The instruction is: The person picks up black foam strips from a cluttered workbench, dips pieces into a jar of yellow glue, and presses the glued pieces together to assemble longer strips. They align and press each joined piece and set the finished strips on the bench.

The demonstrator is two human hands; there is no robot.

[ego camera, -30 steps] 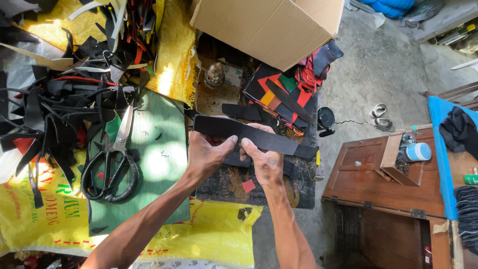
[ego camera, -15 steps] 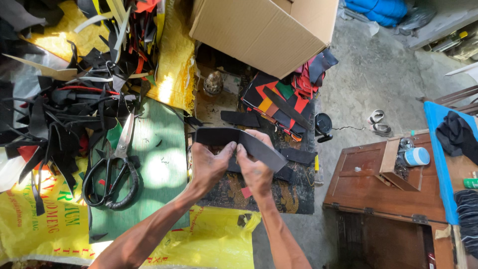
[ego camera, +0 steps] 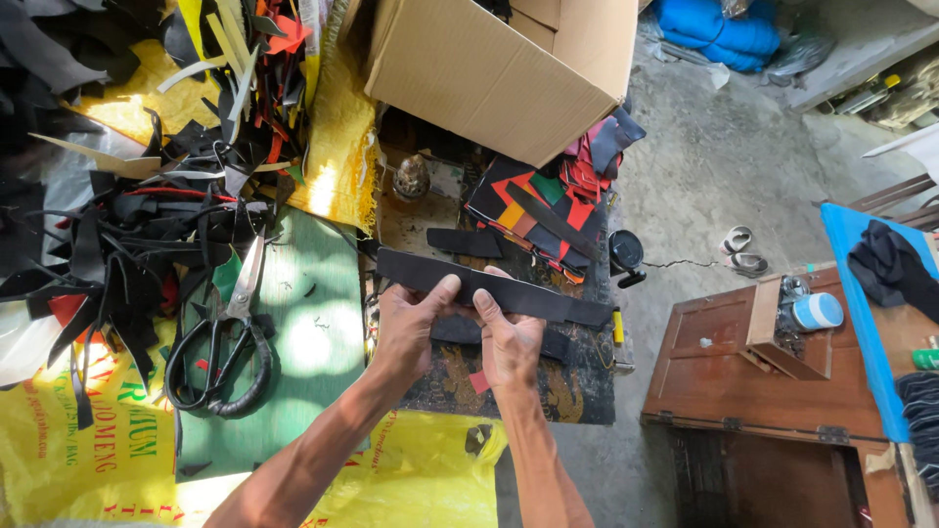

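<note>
Both hands, left (ego camera: 409, 328) and right (ego camera: 511, 337), pinched shut on black strip (ego camera: 489, 286), held level; scissors (ego camera: 223, 342) untouched left, scrap pile (ego camera: 127, 235) unsorted.

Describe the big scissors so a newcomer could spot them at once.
Start at the green mat left of the hands. On its left edge lie the scissors, blades pointing up toward the heap of dark scraps. They are the only metal tool there, with large black looped handles and pale blades, unlike the floppy strips around them.
</note>
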